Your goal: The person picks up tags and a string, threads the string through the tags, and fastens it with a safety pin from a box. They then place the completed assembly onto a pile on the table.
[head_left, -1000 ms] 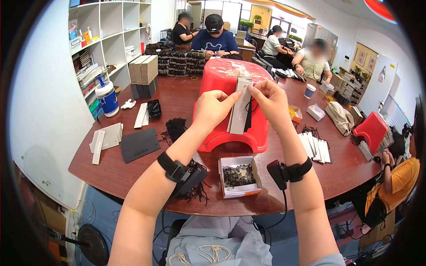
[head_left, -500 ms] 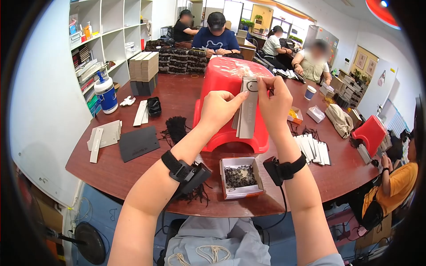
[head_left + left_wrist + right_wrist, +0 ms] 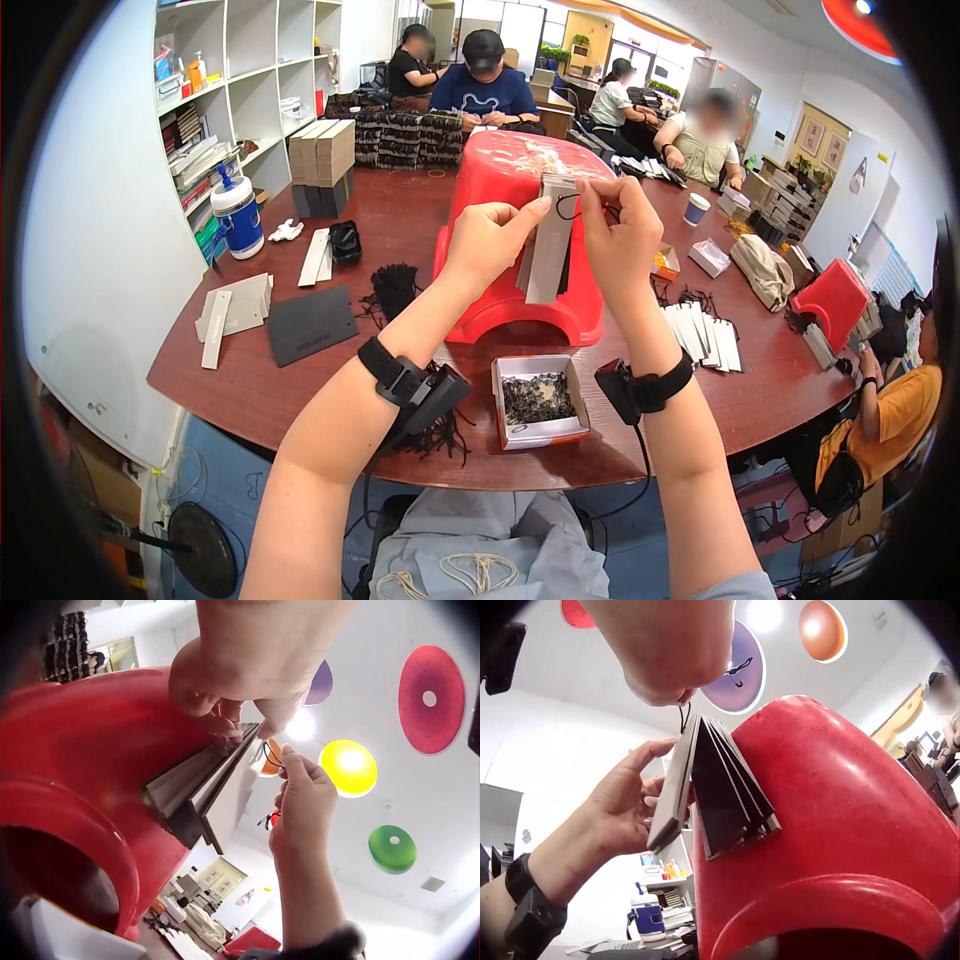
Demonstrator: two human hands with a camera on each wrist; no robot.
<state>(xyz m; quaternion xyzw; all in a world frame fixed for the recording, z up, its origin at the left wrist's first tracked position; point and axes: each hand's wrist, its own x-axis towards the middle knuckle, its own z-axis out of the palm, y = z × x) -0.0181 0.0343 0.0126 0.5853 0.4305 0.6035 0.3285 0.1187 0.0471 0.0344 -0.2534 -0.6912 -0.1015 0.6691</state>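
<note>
Against the front of an upturned red plastic stool [image 3: 520,215] hangs a bundle of long grey card tags [image 3: 548,255]. My left hand [image 3: 488,243] grips the tags near their upper end, thumb on the front one and fingers behind, as the right wrist view shows. A thin black cord [image 3: 270,754] loops out from the top of the front tag. My right hand [image 3: 622,228] pinches that cord between thumb and forefinger, just right of the tags. Lower down, the tags fan apart, showing dark faces [image 3: 718,799] between the grey ones.
A small box [image 3: 541,402] of black pieces stands at the near table edge. Black tassels [image 3: 398,290] and a dark card [image 3: 312,325] lie left; white tags [image 3: 703,333] lie right. A blue and white jug [image 3: 238,215] stands far left. Several people sit around.
The right hand has shifted right and slightly down from the tag's top edge, and the cord loop now shows beside the tag's face. The tags swung right, then back left a little.
</note>
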